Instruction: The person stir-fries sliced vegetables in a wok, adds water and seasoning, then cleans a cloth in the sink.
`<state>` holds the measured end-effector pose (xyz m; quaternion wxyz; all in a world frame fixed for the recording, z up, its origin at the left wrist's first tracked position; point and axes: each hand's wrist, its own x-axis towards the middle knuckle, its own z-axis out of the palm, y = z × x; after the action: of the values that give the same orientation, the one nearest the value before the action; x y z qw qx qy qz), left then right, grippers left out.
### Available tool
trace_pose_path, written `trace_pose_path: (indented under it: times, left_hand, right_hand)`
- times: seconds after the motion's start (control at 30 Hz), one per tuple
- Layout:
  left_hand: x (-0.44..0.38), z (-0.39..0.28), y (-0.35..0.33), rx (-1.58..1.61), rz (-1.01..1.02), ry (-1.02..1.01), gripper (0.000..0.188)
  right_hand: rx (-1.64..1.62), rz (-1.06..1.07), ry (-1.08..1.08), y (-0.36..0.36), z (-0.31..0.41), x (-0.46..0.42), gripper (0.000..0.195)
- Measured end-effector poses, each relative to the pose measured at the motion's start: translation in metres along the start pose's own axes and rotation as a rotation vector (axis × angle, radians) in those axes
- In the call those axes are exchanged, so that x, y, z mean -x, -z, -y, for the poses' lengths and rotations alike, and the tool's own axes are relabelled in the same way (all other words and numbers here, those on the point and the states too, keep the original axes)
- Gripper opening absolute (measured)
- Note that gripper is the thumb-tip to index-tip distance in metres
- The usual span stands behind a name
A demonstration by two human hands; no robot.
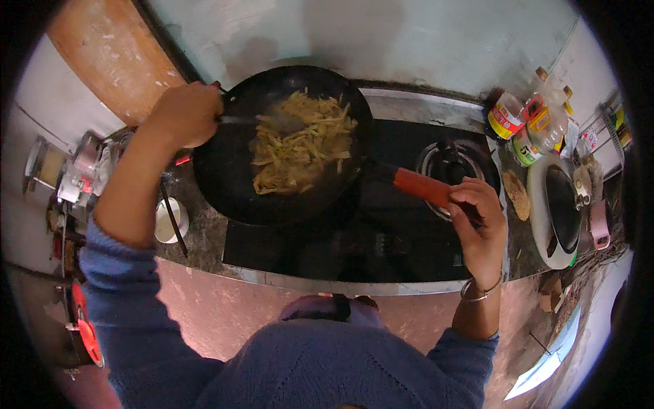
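A dark wok (230,189) rests over the left part of a black glass cooktop (306,255). Pale yellow-green shredded food (306,138) lies heaped in it. My left hand (186,115), at the wok's upper left rim, is closed around the handle of a utensil whose thin metal shaft (237,120) reaches into the food; its head is mostly hidden. The fingers of my right hand (477,220) grip the end of the wok's reddish handle (419,185), above the right burner (426,163).
Left of the cooktop, a dark stick lies across a white bowl (164,225). Plastic bottles (552,130) stand at the back right. A glass lid (564,204) lies on a white round board (539,204), beside a brown scrubber (516,194). A wall rises behind the wok.
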<state>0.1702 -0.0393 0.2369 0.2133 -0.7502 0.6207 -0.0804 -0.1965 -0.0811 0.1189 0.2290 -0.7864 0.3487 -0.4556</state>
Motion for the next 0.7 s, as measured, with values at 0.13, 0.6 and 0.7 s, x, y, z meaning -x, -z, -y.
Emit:
trace_pose_path:
  times: [0.13, 0.6, 0.7]
  left_hand:
    - [0.023, -0.018, -0.006, 0.103, -0.128, -0.023, 0.024]
    - [0.046, 0.058, -0.077, 0.235, -0.194, -0.113, 0.031]
    - [0.041, 0.033, -0.076, 0.323, -0.308, -0.158, 0.031]
  right_hand:
    - [0.067, 0.044, -0.038, -0.001, -0.003, -0.004, 0.023]
    - [0.432, 0.474, -0.171, 0.011, -0.017, -0.025, 0.049]
    - [0.465, 0.512, -0.222, 0.011, -0.005, -0.031, 0.049]
